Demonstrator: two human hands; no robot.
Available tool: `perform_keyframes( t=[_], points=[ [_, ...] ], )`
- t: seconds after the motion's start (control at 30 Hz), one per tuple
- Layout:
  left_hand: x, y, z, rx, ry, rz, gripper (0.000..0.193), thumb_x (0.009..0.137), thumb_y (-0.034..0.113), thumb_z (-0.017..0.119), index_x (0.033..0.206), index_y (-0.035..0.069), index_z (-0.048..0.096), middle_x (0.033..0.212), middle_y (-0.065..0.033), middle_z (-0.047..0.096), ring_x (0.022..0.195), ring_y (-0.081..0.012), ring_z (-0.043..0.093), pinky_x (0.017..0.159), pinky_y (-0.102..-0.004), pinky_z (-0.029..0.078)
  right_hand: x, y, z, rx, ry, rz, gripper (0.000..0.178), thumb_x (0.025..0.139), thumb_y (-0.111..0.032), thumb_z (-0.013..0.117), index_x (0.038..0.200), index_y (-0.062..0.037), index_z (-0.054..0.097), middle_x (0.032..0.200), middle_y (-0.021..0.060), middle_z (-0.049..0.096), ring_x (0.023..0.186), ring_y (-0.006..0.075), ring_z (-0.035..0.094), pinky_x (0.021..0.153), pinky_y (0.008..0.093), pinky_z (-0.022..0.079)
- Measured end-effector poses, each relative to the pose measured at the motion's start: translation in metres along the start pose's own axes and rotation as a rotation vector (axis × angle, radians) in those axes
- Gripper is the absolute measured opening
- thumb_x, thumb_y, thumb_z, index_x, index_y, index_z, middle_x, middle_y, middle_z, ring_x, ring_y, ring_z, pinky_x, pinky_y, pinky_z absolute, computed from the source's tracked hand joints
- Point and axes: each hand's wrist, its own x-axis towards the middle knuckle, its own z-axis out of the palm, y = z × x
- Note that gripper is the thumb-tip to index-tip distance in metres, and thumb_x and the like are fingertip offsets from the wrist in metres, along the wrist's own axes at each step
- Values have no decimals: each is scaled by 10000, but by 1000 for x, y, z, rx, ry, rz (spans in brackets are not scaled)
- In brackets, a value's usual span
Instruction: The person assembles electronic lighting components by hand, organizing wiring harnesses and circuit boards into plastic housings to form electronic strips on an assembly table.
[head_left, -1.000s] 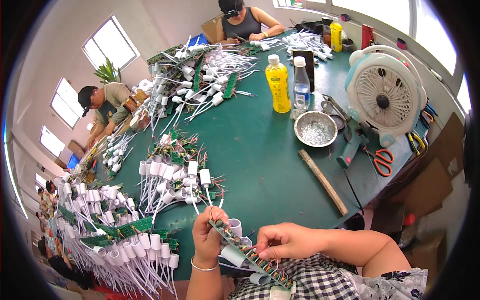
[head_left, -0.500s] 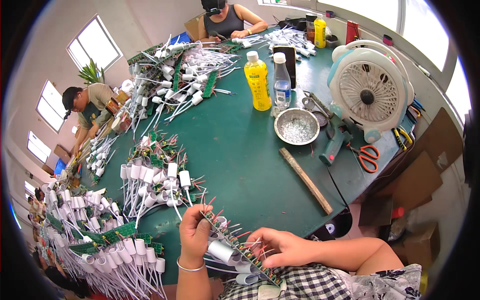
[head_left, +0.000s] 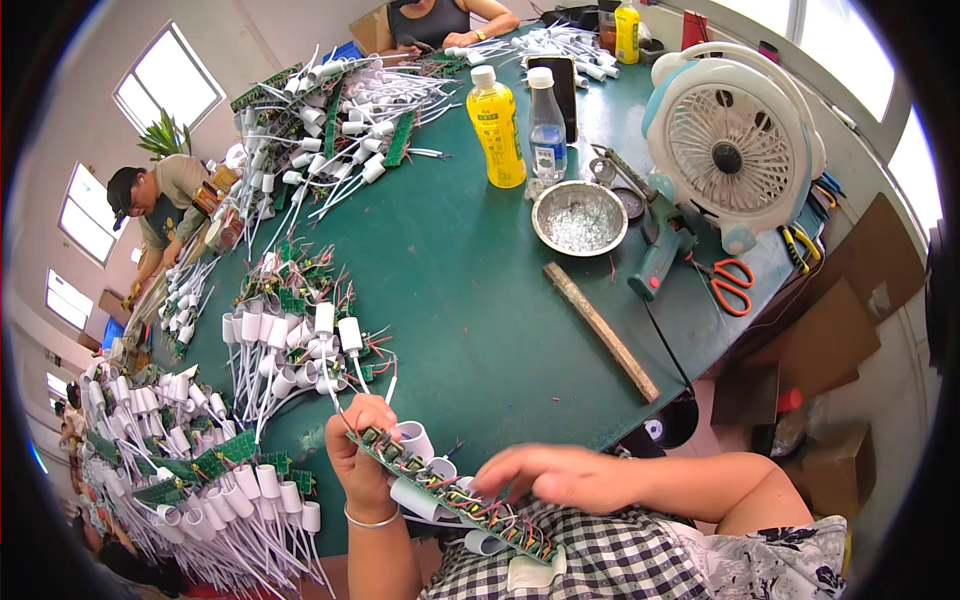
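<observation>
A long green circuit board strip (head_left: 455, 494) with components and red wires slants across my lap. My left hand (head_left: 362, 452) is closed around its upper end, and the wrist wears a silver bangle. White cylindrical sockets (head_left: 414, 438) with white cables hang about the strip; some are partly hidden behind it. Over the strip's middle, my right hand (head_left: 560, 474) is slightly blurred. Its fingers reach out toward the wires with the thumb apart, and nothing shows in its grip. Whether the fingertips touch the wires I cannot make out.
Piles of boards with white sockets (head_left: 285, 345) cover the green table's (head_left: 450, 300) left side. To the right are a wooden stick (head_left: 600, 332), metal bowl (head_left: 580, 219), glue gun (head_left: 660, 250), orange-handled scissors (head_left: 732, 287), bottles (head_left: 497, 135) and a fan (head_left: 727, 155). Two people work at the far and left edges.
The strip has turned so its component side faces up more. My left hand has shifted left and slightly lower. My right hand has opened from among the wires, and the whole view has tilted slightly.
</observation>
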Motion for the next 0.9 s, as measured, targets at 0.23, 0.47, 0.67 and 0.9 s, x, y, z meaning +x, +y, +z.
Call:
perform_keyframes(
  t=[0.23, 0.47, 0.67, 0.9],
  points=[
    [-6, 2, -8, 30, 26, 16, 257, 848, 279, 637, 943, 68, 525, 702, -35, 586, 760, -183, 487, 699, -310, 384, -9, 13, 7, 42, -139, 170, 561, 975, -408, 363, 1334, 23, 331, 1191, 96, 460, 1052, 163, 466, 931, 312, 383],
    [-7, 3, 0, -9, -16, -107, 284, 869, 253, 619, 1013, 27, 523, 843, -70, 555, 804, -149, 493, 686, -243, 409, -12, 17, 13, 262, -66, 353, 339, 943, -316, 510, 1106, -27, 444, 952, -2, 488, 848, 65, 454, 731, 226, 412],
    [-4, 5, -5, 74, -176, -336, 447, 862, 346, 628, 1116, -1, 509, 922, -40, 524, 793, -93, 488, 701, -224, 417, -13, -23, 11, -66, -70, 321, 175, 894, -194, 603, 910, -55, 499, 722, -36, 531, 650, 51, 478, 572, 228, 406],
    [-11, -1, -9, 117, -145, -417, 519, 825, 424, 653, 1087, -1, 509, 912, -19, 524, 799, -86, 478, 715, -225, 407, -42, -52, -9, 164, 209, -187, 190, 836, -37, 638, 954, 8, 496, 833, 67, 541, 721, 97, 514, 630, 232, 420]
  ],
)
